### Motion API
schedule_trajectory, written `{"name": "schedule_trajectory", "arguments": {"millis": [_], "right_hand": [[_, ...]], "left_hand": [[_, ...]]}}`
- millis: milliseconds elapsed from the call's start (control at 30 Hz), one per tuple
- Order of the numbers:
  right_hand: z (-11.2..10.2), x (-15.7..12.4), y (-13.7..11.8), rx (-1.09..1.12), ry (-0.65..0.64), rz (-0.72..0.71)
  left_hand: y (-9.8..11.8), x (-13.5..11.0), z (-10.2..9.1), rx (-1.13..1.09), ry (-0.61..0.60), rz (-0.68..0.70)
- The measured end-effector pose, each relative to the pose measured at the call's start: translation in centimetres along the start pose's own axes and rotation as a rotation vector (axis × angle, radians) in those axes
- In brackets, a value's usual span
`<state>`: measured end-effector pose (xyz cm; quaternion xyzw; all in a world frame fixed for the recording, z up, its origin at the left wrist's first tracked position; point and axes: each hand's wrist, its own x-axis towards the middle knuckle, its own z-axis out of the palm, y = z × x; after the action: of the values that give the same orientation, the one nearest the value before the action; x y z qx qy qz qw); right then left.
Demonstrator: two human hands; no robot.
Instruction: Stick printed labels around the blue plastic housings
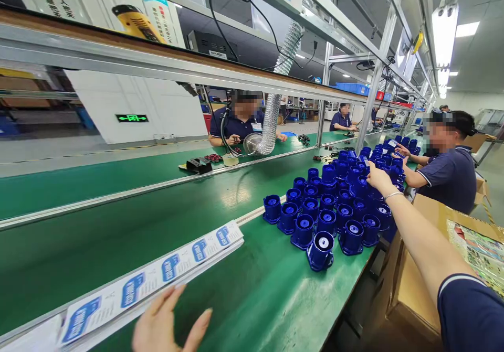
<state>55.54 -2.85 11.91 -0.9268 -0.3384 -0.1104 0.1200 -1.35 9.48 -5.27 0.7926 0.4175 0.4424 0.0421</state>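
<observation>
My left hand (167, 323) rests low at the front of the green table (252, 299), fingers spread apart, beside a long strip of white sheets with blue labels (157, 276). My right arm stretches out to the right. My right hand (378, 179) reaches over a dense cluster of blue plastic housings (331, 210); its fingers curl down onto one housing at the far side, but they are mostly hidden behind the hand. One housing (321, 249) lies tipped toward me at the cluster's near edge.
A cardboard box (417, 289) stands at my right below the table edge. A co-worker in dark blue (449, 168) handles housings farther right. Across the belt another person (240, 121) sits by a flexible silver duct (271, 116). A metal rail (118, 197) divides the lanes.
</observation>
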Motion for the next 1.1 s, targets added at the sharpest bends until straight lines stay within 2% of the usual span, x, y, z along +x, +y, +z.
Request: {"name": "schedule_trajectory", "arguments": {"millis": [167, 367, 500, 600, 700, 800, 933, 1000, 1100], "right_hand": [[0.9, 0.1, 0.3, -0.032, 0.025, -0.057], [1.4, 0.0, 1.6, -0.027, 0.057, -0.123], [1.1, 0.1, 2.4, 0.006, 0.113, -0.14], [-0.1, -0.3, 2.5, 0.038, 0.185, -0.153], [-2.4, -1.0, 1.7, 0.09, 0.251, -0.21], [-5.3, -2.7, -0.8, 0.166, 0.293, -0.321], [-7.7, -7.5, -7.4, 0.375, 0.302, -0.601], [-7.3, -10.7, -11.6, 0.528, 0.174, -0.789], [-4.6, -15.0, -17.8, 0.615, -0.056, -1.005]], "left_hand": [[1.4, -2.6, 1.8, -0.108, -0.228, -0.064], [2.9, -3.6, 1.3, -0.157, -0.245, -0.106], [3.2, -3.6, 1.3, -0.126, -0.242, -0.109], [2.9, -3.2, 1.7, -0.046, -0.242, -0.097], [2.4, -2.5, 2.4, 0.033, -0.275, -0.072], [1.9, -1.3, 3.3, 0.072, -0.304, -0.037], [1.6, -0.1, 4.0, 0.064, -0.287, -0.034], [1.5, 0.1, 3.8, 0.056, -0.276, -0.032], [1.2, -0.3, 3.1, 0.005, -0.273, -0.044]]}}
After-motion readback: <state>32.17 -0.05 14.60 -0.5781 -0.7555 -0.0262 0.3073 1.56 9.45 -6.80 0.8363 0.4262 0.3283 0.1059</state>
